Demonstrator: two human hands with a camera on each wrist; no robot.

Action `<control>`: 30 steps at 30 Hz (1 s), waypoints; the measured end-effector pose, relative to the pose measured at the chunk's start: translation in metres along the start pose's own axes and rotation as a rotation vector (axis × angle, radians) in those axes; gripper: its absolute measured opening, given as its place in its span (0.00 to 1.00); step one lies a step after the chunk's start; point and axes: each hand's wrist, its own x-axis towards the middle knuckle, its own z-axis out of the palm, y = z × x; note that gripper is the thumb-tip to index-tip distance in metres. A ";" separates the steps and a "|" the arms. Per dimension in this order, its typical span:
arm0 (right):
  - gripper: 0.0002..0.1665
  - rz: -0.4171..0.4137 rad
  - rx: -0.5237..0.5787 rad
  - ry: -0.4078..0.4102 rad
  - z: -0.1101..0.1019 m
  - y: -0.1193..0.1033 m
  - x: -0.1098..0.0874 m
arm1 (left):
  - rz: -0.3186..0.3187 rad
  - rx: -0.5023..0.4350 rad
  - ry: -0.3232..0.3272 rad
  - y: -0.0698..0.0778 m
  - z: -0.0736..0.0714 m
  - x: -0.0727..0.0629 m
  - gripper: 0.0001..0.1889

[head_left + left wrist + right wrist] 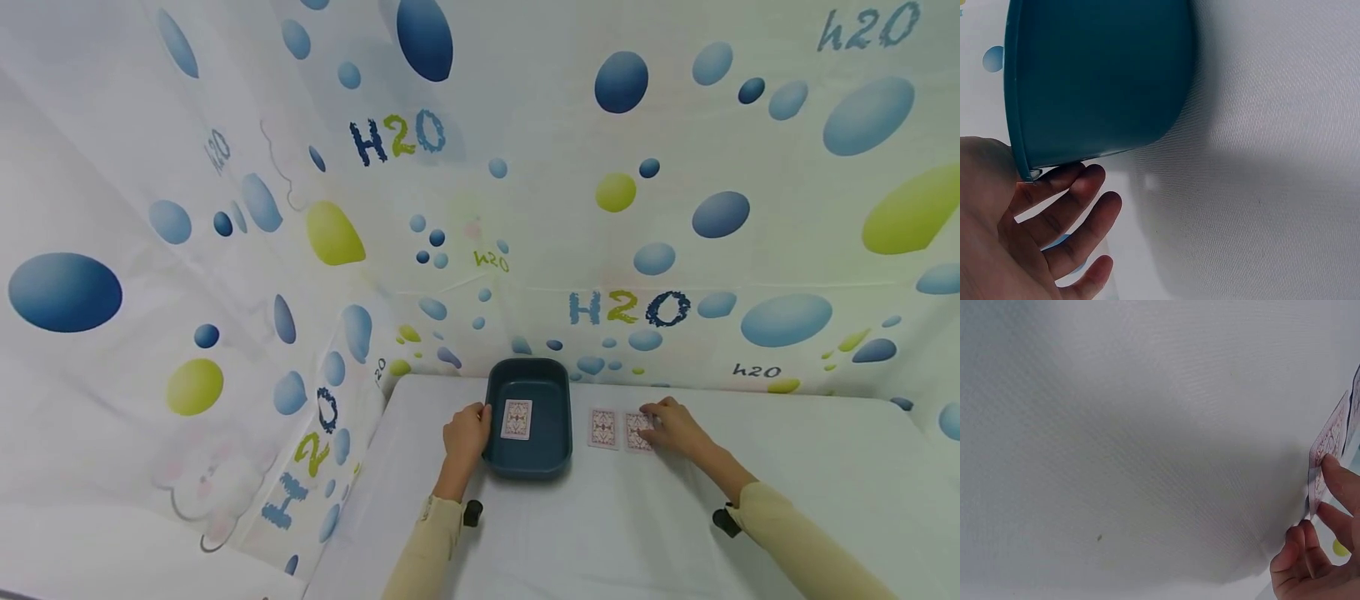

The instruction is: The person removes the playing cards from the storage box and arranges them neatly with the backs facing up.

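Observation:
My left hand [467,432] grips the left rim of a dark teal plastic tray [528,473]. In the left wrist view its fingers [1069,231] curl beneath the tray's outer wall, the thumb hidden. One playing card [517,419], its red patterned back up, lies inside the tray. To the tray's right, a second card [603,428] lies on the table. Beside that one, my right hand [675,427] pinches the right edge of a third card [636,432]. The right wrist view has a fingertip on this card's patterned back [1330,439] and another finger at its edge.
A white cloth covers the table [615,533]. Behind and to the left hangs a white curtain [525,225] with blue and green drops and H2O lettering, meeting the table's back edge just past the tray.

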 end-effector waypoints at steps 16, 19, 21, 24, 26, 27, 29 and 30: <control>0.38 0.002 0.025 0.098 -0.013 -0.011 0.002 | 0.000 0.002 0.010 -0.005 0.000 0.001 0.17; 0.44 -0.042 -0.040 0.144 -0.018 -0.027 0.006 | -0.002 0.008 0.005 -0.005 -0.001 0.002 0.17; 0.48 -0.080 -0.087 0.161 -0.019 -0.038 0.009 | -0.008 0.009 0.001 -0.005 -0.002 0.002 0.17; 0.52 -0.121 -0.151 0.184 -0.018 -0.055 0.014 | -0.011 -0.002 -0.001 -0.004 -0.002 0.001 0.17; 0.53 -0.140 -0.191 0.204 -0.015 -0.064 0.019 | -0.008 -0.007 0.000 -0.003 -0.002 0.000 0.17; 0.54 -0.148 -0.205 0.213 -0.013 -0.068 0.021 | -0.003 -0.012 0.004 -0.003 -0.001 0.000 0.17; 0.54 -0.161 -0.233 0.227 -0.009 -0.076 0.026 | 0.008 -0.020 0.010 -0.002 -0.001 -0.001 0.18; 0.54 -0.171 -0.245 0.232 -0.007 -0.080 0.029 | 0.013 -0.022 0.013 -0.001 0.000 -0.001 0.18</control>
